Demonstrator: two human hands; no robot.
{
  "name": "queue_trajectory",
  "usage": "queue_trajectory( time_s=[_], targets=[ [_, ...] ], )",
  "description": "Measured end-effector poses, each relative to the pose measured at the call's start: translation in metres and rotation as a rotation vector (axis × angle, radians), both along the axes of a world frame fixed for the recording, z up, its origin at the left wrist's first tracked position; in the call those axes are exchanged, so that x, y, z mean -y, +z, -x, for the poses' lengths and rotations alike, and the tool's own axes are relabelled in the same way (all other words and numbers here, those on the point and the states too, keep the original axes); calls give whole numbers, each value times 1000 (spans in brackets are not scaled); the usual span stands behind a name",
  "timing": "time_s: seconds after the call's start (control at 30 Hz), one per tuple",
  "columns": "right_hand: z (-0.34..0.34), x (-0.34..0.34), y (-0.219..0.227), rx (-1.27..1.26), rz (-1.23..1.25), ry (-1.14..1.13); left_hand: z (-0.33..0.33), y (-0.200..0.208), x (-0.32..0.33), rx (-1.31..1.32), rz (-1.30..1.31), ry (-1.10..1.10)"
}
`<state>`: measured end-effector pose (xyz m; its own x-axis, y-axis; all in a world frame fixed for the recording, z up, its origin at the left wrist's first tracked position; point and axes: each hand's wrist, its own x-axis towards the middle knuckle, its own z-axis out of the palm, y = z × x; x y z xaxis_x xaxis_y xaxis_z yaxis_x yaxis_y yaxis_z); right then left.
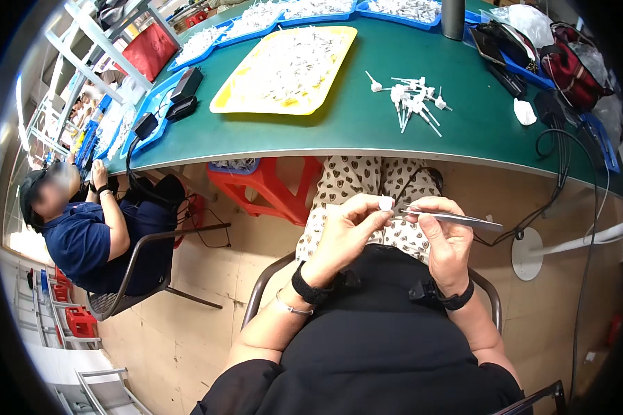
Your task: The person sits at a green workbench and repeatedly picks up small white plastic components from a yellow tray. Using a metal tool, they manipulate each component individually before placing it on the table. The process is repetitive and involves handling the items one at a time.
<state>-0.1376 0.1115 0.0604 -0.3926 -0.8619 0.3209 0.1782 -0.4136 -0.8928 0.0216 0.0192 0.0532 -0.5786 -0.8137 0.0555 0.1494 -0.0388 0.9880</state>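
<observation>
Over my lap, my left hand (346,235) pinches a small white plastic piece (386,203) with a round top between thumb and fingertips. Close beside it, my right hand (446,242) is closed around slim metal tweezers (476,222). Their fine tips point toward the white piece; whether they touch it I cannot tell. Beyond my hands, a loose heap of white pump heads with thin tubes (414,104) lies on the green table (270,138). Left of that heap, a yellow tray (223,104) is filled with many similar white parts.
Blue trays (218,43) of white parts line the table's far edge. Bags (576,69) and cables (564,149) crowd the right side. Under the table stands a red stool (259,190). A co-worker (93,228) sits to the left. A white stand base (527,254) rests on the floor.
</observation>
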Motion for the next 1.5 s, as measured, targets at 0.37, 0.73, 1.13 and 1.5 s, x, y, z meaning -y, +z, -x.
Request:
queue_trajectory(
  time_s=[0.37,0.73,1.13,1.5],
  targets=[
    [-8,3,-5,-310,-38,-105,1,-27,-9,40,401,63],
    [-8,5,-1,-539,-7,-180,0,-20,-12,104,384,67],
    [-6,6,-6,-523,-15,-182,1,-23,-11,94,430,76],
    [-6,5,-9,-469,-46,-176,1,-24,-10,95,454,85]
  ],
)
